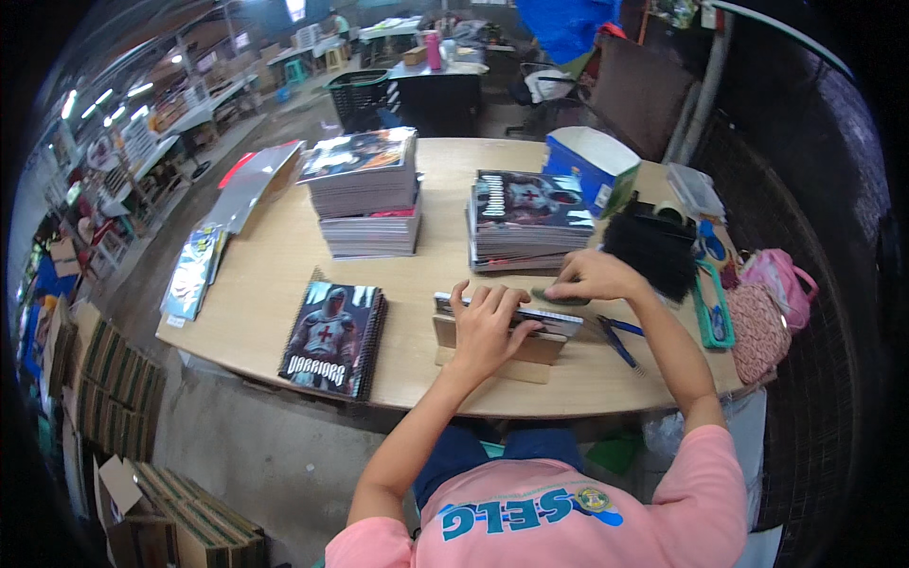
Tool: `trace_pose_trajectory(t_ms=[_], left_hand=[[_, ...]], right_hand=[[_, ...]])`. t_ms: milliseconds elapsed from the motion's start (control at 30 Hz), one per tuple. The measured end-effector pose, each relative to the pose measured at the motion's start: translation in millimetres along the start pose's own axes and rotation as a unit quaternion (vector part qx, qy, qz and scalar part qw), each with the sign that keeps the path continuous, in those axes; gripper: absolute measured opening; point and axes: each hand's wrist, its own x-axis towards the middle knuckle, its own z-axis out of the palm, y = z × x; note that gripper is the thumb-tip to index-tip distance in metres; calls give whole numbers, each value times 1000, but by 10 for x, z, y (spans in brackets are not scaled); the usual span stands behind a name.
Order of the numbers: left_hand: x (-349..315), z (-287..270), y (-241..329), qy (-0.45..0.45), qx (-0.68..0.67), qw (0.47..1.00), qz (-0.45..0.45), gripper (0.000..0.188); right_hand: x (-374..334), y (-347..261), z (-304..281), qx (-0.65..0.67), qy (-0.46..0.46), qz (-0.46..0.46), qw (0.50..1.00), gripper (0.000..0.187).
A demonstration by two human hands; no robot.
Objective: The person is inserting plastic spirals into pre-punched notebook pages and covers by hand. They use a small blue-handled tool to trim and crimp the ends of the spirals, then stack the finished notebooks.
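My left hand [488,327] closes over the top of a notebook [563,323], which stands on edge against a small wooden stand [521,346] near the table's front edge. Just right of it, my right hand [598,276] has its fingers closed around a small dark greenish piece [559,297] at the notebook's far side; its kind is unclear. Pliers with blue handles [620,343] lie on the table below my right wrist. To the left sits a stack of spiral-bound notebooks [331,336] with an armoured figure on the top cover.
Two tall stacks of booklets, one on the left [365,199] and one on the right [530,222], stand farther back. A blue box [592,170], a black brush-like bundle [649,251], a green tray [715,308] and a pink bag [776,284] line the right side. Plastic-covered sheets [194,270] lie far left.
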Motion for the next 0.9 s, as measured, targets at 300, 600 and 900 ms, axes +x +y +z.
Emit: trace_pose_trajectory(t_ms=[300,600,900], left_hand=[[-65,-27,-254,92,-35,995,-33,40],[-78,-40,-325,76,-77,994,-32,41],[-37,-108,-416,90,-146,984,-41,34]], right_hand=[[63,-62,18,312,-2,-115,943,36],[315,-216,174,-178,-38,-68,981,48],[495,-2,183,145,22,-53,988,47]])
